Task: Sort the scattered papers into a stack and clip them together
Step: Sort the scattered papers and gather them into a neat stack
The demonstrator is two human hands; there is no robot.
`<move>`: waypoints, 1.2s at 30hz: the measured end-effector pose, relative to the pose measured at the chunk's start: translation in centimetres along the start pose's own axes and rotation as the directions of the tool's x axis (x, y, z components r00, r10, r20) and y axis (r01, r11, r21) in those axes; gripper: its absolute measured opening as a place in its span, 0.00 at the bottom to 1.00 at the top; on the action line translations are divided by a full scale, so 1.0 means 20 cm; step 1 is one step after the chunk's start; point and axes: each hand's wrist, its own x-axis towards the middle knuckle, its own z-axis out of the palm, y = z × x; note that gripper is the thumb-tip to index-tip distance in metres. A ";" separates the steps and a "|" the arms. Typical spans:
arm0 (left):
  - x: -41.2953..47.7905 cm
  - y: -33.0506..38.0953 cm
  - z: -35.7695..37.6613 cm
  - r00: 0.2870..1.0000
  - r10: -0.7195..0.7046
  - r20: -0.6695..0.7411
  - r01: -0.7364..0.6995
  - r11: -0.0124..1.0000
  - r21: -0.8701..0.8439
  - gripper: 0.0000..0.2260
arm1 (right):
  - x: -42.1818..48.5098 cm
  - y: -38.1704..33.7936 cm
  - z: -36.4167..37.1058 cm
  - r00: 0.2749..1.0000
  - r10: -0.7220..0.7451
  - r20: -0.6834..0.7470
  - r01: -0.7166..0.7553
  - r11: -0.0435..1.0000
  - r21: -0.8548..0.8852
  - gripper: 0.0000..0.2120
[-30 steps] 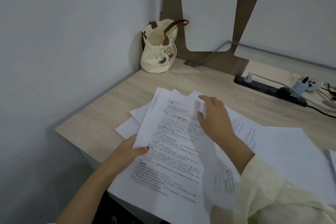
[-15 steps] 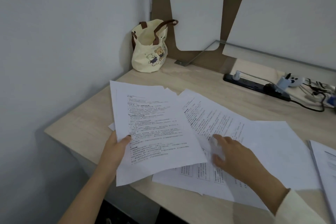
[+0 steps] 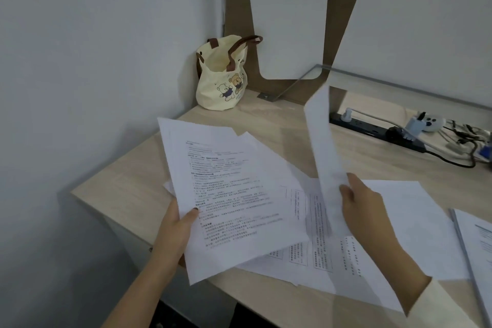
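Papers: printed bundle gripped by left hand, thumb on top, fingers hidden beneath; corners fanned, uneven. Right hand pinches one sheet, raised edge-on, blurred. Loose sheets lie on table between and below both hands, partly covered by the bundle. Tote bag stands well beyond left hand in the corner, mouth open, contents not visible. Power strip beyond right hand, partly screened by the raised sheet. Another document right of right hand, cut off by frame edge. Print illegible.
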 end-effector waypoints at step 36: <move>0.00 0.00 0.10 0.996 -0.059 -0.060 0.057 0.998 -0.022 0.17 | 0.32 0.26 0.07 0.885 0.090 0.458 0.094 0.926 -0.365 0.37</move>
